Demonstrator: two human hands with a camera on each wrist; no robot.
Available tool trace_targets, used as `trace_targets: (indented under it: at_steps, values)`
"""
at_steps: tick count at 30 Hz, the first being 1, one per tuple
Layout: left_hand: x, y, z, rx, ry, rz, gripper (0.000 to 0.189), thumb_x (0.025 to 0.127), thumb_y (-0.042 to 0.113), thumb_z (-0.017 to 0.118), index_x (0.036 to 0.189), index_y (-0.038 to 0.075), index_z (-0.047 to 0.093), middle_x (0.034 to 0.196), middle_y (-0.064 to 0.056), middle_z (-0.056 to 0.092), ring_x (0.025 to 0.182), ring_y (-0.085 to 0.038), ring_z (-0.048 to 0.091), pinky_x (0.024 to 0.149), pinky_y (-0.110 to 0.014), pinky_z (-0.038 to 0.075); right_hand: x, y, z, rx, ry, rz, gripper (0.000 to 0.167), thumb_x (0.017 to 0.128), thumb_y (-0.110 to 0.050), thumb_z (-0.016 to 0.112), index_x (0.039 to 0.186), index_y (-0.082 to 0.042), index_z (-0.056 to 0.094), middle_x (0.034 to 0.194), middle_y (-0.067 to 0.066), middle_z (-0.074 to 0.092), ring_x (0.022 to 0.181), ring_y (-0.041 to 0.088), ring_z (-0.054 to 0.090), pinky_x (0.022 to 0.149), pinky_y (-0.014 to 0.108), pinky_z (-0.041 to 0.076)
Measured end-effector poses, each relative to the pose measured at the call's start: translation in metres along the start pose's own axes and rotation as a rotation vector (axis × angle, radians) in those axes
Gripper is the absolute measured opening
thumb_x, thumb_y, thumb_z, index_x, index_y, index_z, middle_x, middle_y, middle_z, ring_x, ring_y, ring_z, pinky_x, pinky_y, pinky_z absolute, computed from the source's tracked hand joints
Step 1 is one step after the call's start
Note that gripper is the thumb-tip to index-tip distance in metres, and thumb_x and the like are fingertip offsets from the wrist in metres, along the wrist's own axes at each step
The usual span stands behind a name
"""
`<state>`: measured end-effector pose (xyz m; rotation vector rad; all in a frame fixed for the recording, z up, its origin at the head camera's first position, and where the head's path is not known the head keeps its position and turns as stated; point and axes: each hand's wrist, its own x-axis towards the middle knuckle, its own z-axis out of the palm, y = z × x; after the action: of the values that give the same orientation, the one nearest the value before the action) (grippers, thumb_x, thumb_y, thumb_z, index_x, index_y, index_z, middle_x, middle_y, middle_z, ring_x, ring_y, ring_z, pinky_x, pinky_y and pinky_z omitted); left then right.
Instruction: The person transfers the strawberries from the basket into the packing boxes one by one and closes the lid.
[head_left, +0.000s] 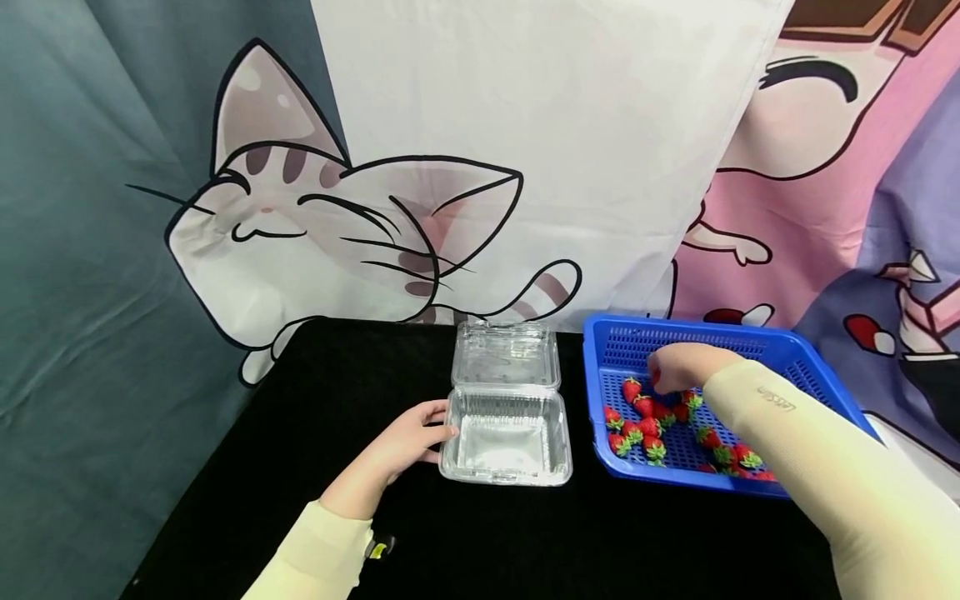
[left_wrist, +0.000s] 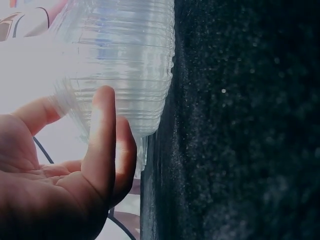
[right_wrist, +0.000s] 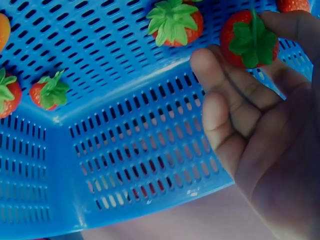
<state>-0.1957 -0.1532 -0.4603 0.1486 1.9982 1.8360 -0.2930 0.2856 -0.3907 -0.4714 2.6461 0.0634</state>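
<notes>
Blue bskt (head_left: 630,337) w/ strawbs (head_left: 643,407), R hand (head_left: 688,367) pinching 1, L hand (head_left: 407,437) spread against clear box (head_left: 504,443)

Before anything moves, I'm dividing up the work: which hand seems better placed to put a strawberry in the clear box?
Probably the right hand: it pinches a strawberry at the blue basket, while the left hand holds the edge of the clear box.

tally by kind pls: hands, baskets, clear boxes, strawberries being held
Left hand and right hand: 2
Blue basket: 1
Clear box: 1
Held strawberry: 1
Total: 5
</notes>
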Motion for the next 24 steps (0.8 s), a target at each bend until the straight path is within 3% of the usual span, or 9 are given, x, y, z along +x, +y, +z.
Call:
trace_targets:
  at_steps: [4,8,12,18,24]
  values:
    - [-0.001,0.001,-0.001,-0.01,-0.012,-0.004,0.058,0.094,0.005,0.06,0.145,-0.009,0.036,0.14,-0.029,0.048,0.112,-0.036,0.061,0.075,-0.042,0.059,-0.012,0.003,-0.009,0.043,0.046,0.005,0.023,0.087,-0.019,0.069,0.104,-0.003,0.067,0.087,0.007,0.061,0.076,0.023,0.054,0.071,0.043,0.05]
    - [-0.001,0.001,0.0,-0.013,-0.012,-0.007,0.057,0.094,0.002,0.058,0.145,-0.009,0.037,0.139,-0.029,0.049,0.114,-0.037,0.06,0.075,-0.042,0.059,-0.025,0.0,-0.022,0.052,0.126,0.013,0.032,0.09,-0.024,0.067,0.112,-0.002,0.064,0.087,0.006,0.062,0.076,0.022,0.055,0.068,0.043,0.05]
    - [-0.001,0.001,0.001,-0.011,-0.015,-0.003,0.056,0.094,0.002,0.058,0.145,-0.008,0.038,0.139,-0.029,0.05,0.113,-0.037,0.061,0.075,-0.042,0.059,-0.043,-0.015,-0.039,0.074,0.227,-0.008,0.036,0.091,-0.028,0.066,0.118,-0.003,0.063,0.092,0.003,0.065,0.078,0.019,0.059,0.071,0.044,0.053]
    - [-0.002,0.0,-0.001,-0.02,-0.022,-0.006,0.056,0.094,0.002,0.057,0.146,-0.008,0.037,0.139,-0.028,0.051,0.112,-0.036,0.062,0.076,-0.041,0.059,-0.066,-0.064,-0.059,0.108,0.396,-0.077,0.03,0.092,-0.03,0.065,0.115,-0.01,0.065,0.091,-0.001,0.066,0.075,0.016,0.058,0.073,0.043,0.051]
    - [-0.001,0.001,-0.002,-0.026,-0.045,-0.009,0.057,0.094,0.004,0.057,0.146,-0.007,0.036,0.138,-0.028,0.051,0.114,-0.035,0.061,0.079,-0.042,0.059,-0.068,-0.139,-0.059,0.153,0.475,-0.094,0.034,0.09,-0.035,0.063,0.119,-0.017,0.066,0.091,-0.003,0.065,0.073,0.016,0.057,0.071,0.041,0.049]
